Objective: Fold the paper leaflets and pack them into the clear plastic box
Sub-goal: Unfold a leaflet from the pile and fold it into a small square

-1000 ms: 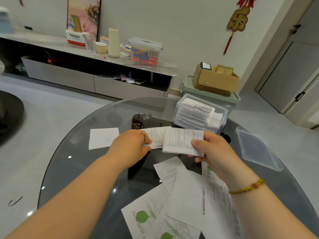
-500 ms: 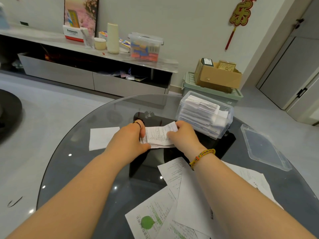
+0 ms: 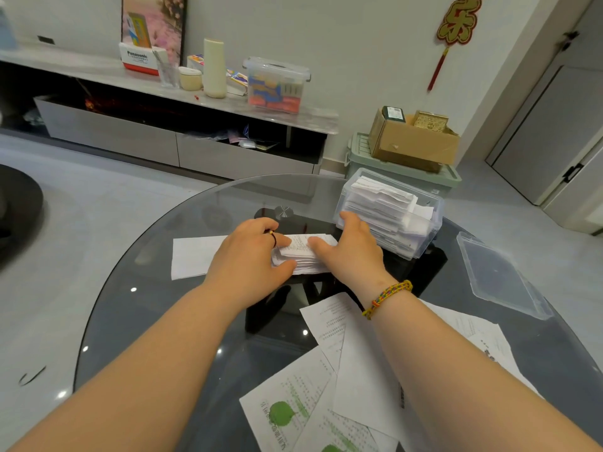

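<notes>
Nearest me, at the 6 o'clock edge of the glass table (image 3: 156,298), lie the loose leaflets (image 3: 362,363): flat, unfolded white sheets overlapping one another, fine print on them and a green leaf mark on the lowest one. Past those, near the table's middle, I see the folded leaflet (image 3: 305,254), a thick white wad of several layers with small print on its top face, lying on the glass. My left hand (image 3: 251,256) pinches its 9 o'clock end, fingers curled on top and thumb against the near edge. My right hand (image 3: 354,252) lies spread and flat, thumb pressing the wad's 3 o'clock end, fingertips reaching toward the box. A blank white sheet (image 3: 192,256) lies just beside the left hand at 9 o'clock, partly under it. At 1 o'clock the clear plastic box (image 3: 432,223) stands open, nearly filled with a stack of folded white leaflets. Its clear lid (image 3: 499,275) rests on the table at 3 o'clock, apart from it. Beyond the table, a cardboard box (image 3: 414,145) holding small packages sits on a green bin (image 3: 359,158).
</notes>
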A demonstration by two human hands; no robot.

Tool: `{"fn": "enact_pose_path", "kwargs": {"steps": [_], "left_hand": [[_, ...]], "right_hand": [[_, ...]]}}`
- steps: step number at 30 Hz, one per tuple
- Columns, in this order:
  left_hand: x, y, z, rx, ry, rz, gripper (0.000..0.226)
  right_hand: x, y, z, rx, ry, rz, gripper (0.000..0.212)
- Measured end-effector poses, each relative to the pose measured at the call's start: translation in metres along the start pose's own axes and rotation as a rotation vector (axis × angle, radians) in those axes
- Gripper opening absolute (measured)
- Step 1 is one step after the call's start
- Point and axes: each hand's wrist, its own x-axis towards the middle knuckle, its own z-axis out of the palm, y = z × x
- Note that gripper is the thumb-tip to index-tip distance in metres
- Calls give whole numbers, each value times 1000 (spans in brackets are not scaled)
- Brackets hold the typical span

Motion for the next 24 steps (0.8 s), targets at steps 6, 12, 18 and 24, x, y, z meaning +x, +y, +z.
{"fn": "enact_pose_path", "kwargs": {"steps": [6,12,18,24], "left_hand": [[-3,1,-3,-32,20,52,49],[-9,9,-7,-71,51,61,57],[-18,24,-10,-62,85,90,59],[-42,42,-11,-146,36,61,46]], "right_hand": [[-12,8,-26,254,3,22,56],[-47,42,-70,178,-218,55,38],[-89,74,-96,-113,-490,77,47],[-102,77,-91,-311,-481,-1,54]]}}
